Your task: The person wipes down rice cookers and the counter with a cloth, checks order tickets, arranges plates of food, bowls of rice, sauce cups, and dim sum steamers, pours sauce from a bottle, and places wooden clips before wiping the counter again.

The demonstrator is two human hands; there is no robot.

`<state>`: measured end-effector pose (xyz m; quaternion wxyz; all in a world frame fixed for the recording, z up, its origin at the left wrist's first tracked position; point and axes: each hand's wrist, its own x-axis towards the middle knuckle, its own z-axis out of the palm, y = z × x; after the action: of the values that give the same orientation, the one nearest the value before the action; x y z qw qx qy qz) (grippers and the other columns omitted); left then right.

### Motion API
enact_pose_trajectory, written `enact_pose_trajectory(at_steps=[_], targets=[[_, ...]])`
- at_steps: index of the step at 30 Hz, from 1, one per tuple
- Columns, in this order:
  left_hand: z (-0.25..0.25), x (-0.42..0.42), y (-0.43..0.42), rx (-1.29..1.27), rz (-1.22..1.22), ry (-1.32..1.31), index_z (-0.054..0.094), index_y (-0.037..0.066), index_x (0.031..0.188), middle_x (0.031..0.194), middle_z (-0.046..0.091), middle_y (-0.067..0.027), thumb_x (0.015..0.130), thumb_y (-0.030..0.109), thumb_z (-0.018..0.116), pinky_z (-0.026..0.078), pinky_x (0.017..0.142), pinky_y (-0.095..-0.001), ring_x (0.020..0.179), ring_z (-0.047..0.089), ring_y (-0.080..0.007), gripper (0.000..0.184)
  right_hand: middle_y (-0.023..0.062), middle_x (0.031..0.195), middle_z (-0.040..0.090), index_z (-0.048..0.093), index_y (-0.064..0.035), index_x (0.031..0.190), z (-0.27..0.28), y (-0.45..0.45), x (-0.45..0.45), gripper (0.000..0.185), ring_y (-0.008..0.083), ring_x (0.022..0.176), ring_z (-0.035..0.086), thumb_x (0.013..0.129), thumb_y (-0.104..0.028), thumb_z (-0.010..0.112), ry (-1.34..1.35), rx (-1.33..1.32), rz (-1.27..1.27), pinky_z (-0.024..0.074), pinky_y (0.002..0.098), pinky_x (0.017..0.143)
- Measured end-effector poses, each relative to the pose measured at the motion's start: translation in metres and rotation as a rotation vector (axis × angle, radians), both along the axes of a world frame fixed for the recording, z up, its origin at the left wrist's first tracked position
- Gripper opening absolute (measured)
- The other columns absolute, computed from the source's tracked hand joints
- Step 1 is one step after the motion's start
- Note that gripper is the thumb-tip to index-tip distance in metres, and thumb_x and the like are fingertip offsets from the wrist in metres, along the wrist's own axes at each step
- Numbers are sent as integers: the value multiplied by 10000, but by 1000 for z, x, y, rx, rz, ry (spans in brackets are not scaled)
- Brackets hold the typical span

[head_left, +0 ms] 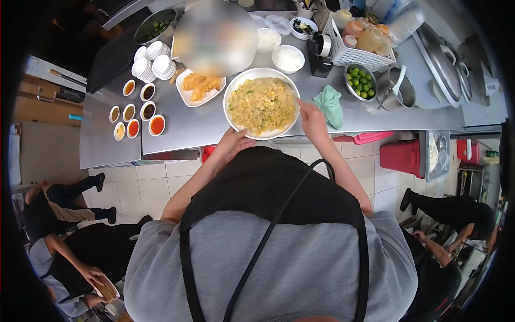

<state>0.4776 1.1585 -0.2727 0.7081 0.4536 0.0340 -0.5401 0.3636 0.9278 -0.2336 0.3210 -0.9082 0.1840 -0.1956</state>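
A round white plate (229,117) heaped with fried rice (262,104) with egg and green bits is at the front edge of the steel counter. My left hand (235,144) grips its lower left rim, thumb on top and fingers beneath. At the plate's right side, my right hand (312,119) is closed on a slim metal spoon, its bowl end over the rice and partly hard to make out. Just left of the rice lies a white dish (203,100) of golden fried food (199,86). A crumpled green cloth (328,106) rests right of my right hand.
Small sauce cups (156,125) and stacked white cups (161,65) stand at left. Behind are two white bowls (288,59), a blurred round area and a bottle basket (357,60). A bowl of limes (360,81) and a metal pot (399,96) sit right. Other people work behind me.
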Motion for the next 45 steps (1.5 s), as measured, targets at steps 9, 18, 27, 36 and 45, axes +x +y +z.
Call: enact_pose_trajectory(at_steps=[9,18,27,36,45], targets=[[2,-1,-1,-12,29,-28,238,7,1225,1138,451,-170,874,95,432,459,841,-367,975,531,-255,410,168,714,529,533,-91,1103,-26,21,33,431,342,663,548,701,44,459,16,-192,118,440,403,591],[4,3,-2,14,-1,-18,280,-14,1212,1157,446,-171,880,89,414,455,850,-360,995,524,-257,372,151,710,520,540,-96,1095,12,51,7,439,324,642,549,690,48,452,140,-177,140,448,391,588],[4,3,0,12,-1,-14,301,-30,1195,1136,462,-179,872,99,439,454,855,-347,993,526,-256,374,158,713,532,578,-70,1035,19,38,16,350,326,648,552,721,31,460,139,-172,189,450,386,589],[0,10,8,30,-6,18,336,-77,1146,1122,466,-197,860,65,436,432,890,-332,1029,502,-270,334,147,722,535,574,-80,1045,50,36,20,394,319,649,555,685,41,468,172,-194,195,452,381,578],[8,10,11,44,-4,-49,385,-92,1093,1076,501,-200,851,87,473,432,882,-317,995,525,-259,314,126,709,505,581,-114,1044,60,45,-14,354,299,641,540,735,15,467,272,-170,254,439,368,573]])
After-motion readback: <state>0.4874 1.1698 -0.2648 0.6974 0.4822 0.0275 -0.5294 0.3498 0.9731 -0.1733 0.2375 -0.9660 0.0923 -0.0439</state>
